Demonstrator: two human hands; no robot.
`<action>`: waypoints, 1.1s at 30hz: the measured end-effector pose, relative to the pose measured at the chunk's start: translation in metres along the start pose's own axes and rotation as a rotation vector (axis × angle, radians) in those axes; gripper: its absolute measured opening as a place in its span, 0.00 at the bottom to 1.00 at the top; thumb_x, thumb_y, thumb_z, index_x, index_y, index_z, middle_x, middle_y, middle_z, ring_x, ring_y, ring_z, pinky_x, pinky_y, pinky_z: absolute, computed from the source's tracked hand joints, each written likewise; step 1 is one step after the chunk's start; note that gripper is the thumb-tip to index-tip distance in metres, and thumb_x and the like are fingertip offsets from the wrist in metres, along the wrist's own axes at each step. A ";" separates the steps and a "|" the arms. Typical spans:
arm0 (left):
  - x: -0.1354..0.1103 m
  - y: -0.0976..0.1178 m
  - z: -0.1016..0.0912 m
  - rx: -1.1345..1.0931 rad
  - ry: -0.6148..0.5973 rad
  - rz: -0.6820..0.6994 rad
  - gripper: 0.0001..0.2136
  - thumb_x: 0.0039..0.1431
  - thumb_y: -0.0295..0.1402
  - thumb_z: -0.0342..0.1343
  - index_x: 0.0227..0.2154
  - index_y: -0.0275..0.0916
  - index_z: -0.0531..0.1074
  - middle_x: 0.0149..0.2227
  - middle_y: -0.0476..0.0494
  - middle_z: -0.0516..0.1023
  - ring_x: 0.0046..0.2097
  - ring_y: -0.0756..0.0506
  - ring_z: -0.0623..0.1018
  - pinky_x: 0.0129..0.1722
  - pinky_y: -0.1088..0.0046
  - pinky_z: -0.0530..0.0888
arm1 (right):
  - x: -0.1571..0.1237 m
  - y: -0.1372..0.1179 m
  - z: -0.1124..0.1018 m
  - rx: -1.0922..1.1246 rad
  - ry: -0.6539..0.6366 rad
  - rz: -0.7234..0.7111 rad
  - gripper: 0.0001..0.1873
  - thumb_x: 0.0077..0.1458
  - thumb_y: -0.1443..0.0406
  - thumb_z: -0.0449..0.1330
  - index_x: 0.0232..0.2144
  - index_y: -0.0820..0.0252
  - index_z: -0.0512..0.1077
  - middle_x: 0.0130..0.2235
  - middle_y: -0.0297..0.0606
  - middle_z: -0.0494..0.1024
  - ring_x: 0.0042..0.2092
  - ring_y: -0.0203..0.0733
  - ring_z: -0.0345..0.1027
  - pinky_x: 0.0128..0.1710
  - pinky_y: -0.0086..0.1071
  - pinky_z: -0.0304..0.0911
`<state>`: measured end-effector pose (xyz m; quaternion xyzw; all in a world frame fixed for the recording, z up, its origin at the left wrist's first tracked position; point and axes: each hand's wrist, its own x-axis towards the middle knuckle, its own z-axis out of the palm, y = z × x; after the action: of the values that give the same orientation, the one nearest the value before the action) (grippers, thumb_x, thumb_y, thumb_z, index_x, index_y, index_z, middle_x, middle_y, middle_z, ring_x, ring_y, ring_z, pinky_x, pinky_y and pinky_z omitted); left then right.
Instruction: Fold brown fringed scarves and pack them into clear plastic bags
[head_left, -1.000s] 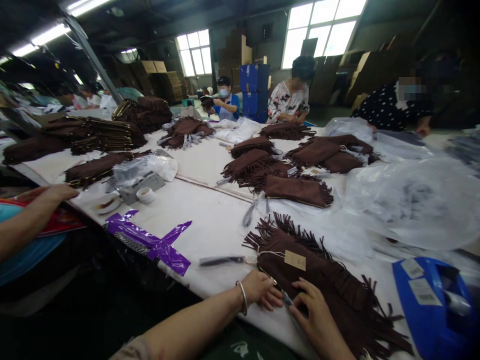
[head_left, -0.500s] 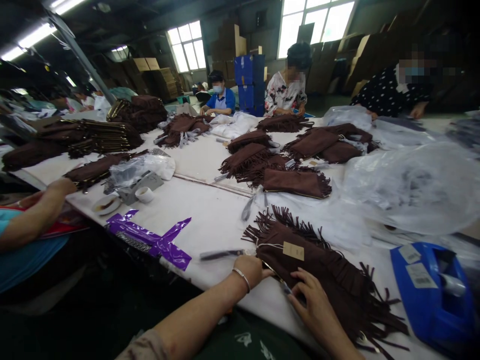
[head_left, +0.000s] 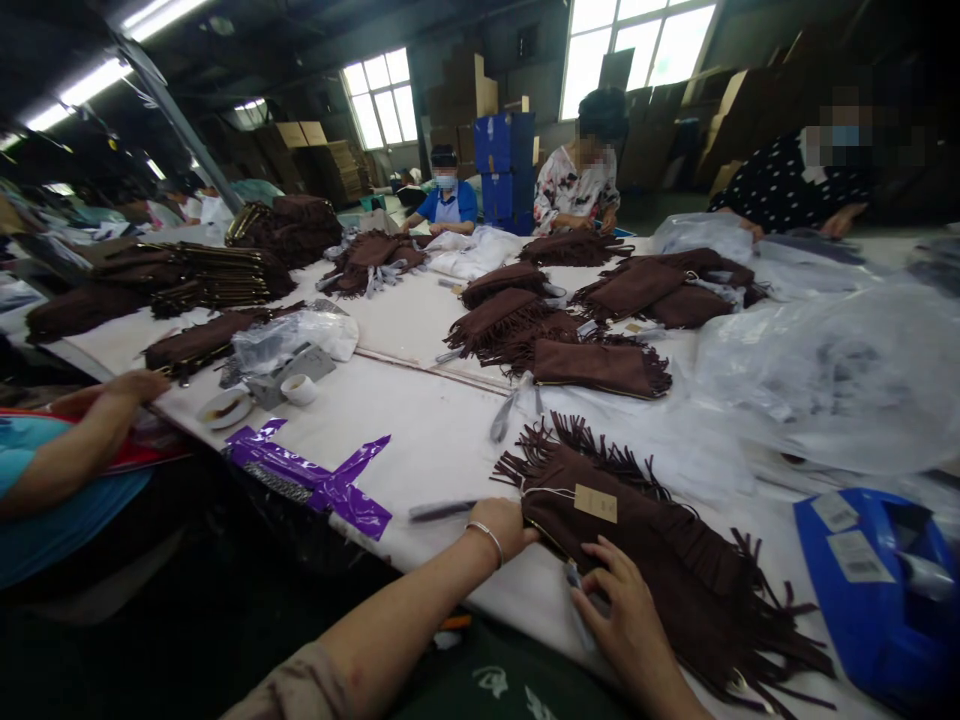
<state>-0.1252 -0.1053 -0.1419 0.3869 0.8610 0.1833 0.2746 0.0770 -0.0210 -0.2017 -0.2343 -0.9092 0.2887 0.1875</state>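
Diagonally — fringed bag, long axis running lower-right

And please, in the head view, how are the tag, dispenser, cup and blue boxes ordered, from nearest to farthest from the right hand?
1. Tag: on the bag, just beyond the right hand.
2. Dispenser: to the right.
3. Cup: to the left, farther up the table.
4. Blue boxes: in the background, beyond the table.

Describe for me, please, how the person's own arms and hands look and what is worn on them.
Both hands are ungloved. The left hand has a thin, silver-coloured bracelet at its wrist; a beige sleeve ends near that elbow. No sleeve shows above the right hand.
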 end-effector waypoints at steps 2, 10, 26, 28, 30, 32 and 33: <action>-0.006 -0.002 0.002 0.017 -0.012 0.000 0.21 0.52 0.50 0.53 0.24 0.33 0.74 0.36 0.26 0.76 0.49 0.29 0.72 0.52 0.52 0.64 | -0.001 -0.005 0.006 -0.004 0.039 0.021 0.07 0.51 0.62 0.56 0.24 0.56 0.70 0.52 0.44 0.68 0.60 0.53 0.52 0.55 0.51 0.54; -0.038 0.001 0.040 -0.172 -0.209 -0.036 0.18 0.61 0.41 0.40 0.35 0.36 0.72 0.22 0.46 0.77 0.20 0.48 0.75 0.19 0.76 0.69 | -0.004 0.001 0.008 0.072 0.008 0.008 0.11 0.56 0.60 0.53 0.28 0.55 0.73 0.53 0.43 0.68 0.61 0.52 0.50 0.57 0.51 0.53; -0.022 -0.009 0.037 -0.284 -0.250 -0.070 0.18 0.63 0.39 0.37 0.36 0.34 0.70 0.18 0.49 0.71 0.16 0.51 0.70 0.20 0.77 0.69 | 0.048 -0.035 0.011 -0.227 0.096 0.038 0.13 0.51 0.67 0.55 0.41 0.56 0.65 0.39 0.43 0.70 0.45 0.51 0.62 0.44 0.42 0.58; -0.033 -0.009 0.034 -0.253 -0.204 -0.028 0.14 0.61 0.37 0.42 0.37 0.37 0.71 0.20 0.49 0.73 0.19 0.50 0.72 0.23 0.76 0.69 | 0.052 -0.035 0.010 -0.206 0.079 0.056 0.11 0.50 0.69 0.54 0.39 0.56 0.65 0.37 0.42 0.71 0.45 0.50 0.62 0.43 0.40 0.57; -0.041 -0.005 0.032 -0.159 -0.126 0.049 0.10 0.57 0.36 0.48 0.36 0.39 0.72 0.24 0.48 0.74 0.24 0.49 0.74 0.28 0.74 0.70 | 0.056 -0.032 0.007 -0.174 0.053 0.070 0.10 0.49 0.70 0.54 0.36 0.56 0.65 0.36 0.40 0.71 0.43 0.48 0.63 0.42 0.38 0.57; -0.045 0.000 0.030 -0.046 -0.059 0.121 0.10 0.54 0.38 0.51 0.36 0.41 0.73 0.26 0.47 0.76 0.29 0.46 0.74 0.32 0.73 0.69 | 0.060 -0.029 0.004 -0.155 0.027 0.081 0.09 0.48 0.71 0.54 0.34 0.55 0.64 0.35 0.38 0.71 0.41 0.46 0.65 0.40 0.36 0.58; -0.046 0.003 0.030 0.000 -0.043 0.145 0.12 0.54 0.40 0.52 0.37 0.41 0.73 0.28 0.47 0.76 0.30 0.45 0.75 0.33 0.72 0.69 | 0.061 -0.028 0.003 -0.152 0.015 0.085 0.09 0.48 0.71 0.54 0.34 0.55 0.64 0.34 0.37 0.71 0.40 0.45 0.65 0.39 0.35 0.58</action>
<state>-0.0795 -0.1354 -0.1482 0.4523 0.8246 0.1943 0.2789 0.0164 -0.0100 -0.1745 -0.2885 -0.9162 0.2249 0.1637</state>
